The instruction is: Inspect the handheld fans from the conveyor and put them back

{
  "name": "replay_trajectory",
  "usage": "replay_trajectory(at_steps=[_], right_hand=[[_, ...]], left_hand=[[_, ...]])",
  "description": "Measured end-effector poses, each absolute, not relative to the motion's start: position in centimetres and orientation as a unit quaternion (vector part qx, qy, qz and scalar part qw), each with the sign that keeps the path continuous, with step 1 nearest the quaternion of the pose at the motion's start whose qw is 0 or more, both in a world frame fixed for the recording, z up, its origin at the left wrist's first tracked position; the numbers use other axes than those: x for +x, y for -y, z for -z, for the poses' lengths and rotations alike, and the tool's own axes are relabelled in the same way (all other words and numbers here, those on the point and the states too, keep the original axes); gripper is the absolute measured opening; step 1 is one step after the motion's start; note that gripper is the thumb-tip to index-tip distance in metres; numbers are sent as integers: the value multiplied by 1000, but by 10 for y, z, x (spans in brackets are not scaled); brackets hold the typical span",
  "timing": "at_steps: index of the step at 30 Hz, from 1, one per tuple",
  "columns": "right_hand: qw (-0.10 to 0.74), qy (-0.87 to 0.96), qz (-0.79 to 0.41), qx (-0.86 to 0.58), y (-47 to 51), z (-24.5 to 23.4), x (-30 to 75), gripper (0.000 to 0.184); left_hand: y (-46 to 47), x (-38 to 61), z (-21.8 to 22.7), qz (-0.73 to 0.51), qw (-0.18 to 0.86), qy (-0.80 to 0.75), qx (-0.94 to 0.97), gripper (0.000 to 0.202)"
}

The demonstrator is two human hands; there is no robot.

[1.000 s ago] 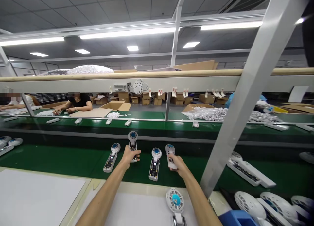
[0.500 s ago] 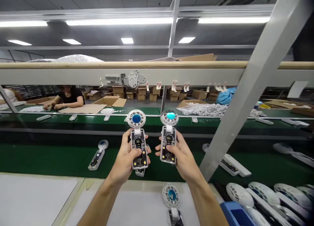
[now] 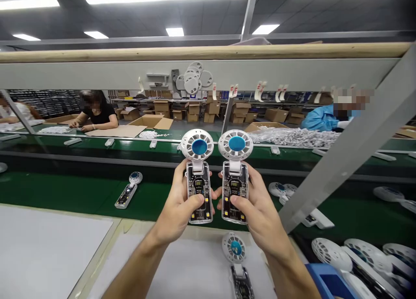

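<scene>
White plastic rims the head of the left fan, held nearly upright in the left hand, thumb across the handle's front and fingers curled behind. The right fan stands likewise in the grip of the right hand, its long axis almost parallel, a narrow gap between the two; whether the fingertips there touch, I cannot tell. Both are held up before the green belt. Below, a third fan lies on the bench, head pointing away, nearer the right forearm. Room spreads leftward; a slanting post and blue bin crowd the right.
</scene>
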State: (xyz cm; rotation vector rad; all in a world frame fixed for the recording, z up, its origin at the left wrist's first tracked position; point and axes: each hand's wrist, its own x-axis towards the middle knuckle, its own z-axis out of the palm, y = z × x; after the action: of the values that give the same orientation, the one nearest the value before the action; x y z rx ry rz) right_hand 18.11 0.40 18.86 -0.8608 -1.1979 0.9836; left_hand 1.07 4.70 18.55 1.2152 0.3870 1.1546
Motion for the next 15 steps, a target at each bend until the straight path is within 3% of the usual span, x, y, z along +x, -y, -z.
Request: replay_trajectory(at_steps=[15], right_hand=[[635, 533, -413, -377, -9, -182, 181, 64]], left_hand=[[-50, 4, -187, -518, 632, -158, 554, 67]])
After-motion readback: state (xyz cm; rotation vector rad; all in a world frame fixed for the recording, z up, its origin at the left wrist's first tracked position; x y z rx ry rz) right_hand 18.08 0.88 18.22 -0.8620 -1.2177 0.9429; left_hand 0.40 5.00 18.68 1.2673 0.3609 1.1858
